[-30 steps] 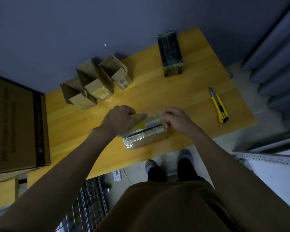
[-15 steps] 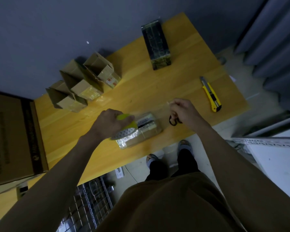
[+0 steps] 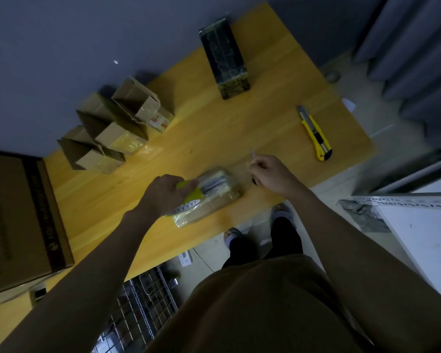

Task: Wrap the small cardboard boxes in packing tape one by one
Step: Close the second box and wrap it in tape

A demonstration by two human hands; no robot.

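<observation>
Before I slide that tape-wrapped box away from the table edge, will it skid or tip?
The wrapped box looks glossy with tape, so it will likely slide easily on the smooth wooden table. It lies flat on a long side, so tipping seems unlikely. The left hand rests on it, steadying it.

glossy taped cardboard box (image 3: 209, 197), smooth wooden table (image 3: 214, 138)

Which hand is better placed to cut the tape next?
Right. The right hand already holds scissors beside the box, while the left hand grips the dispenser on it.
</observation>
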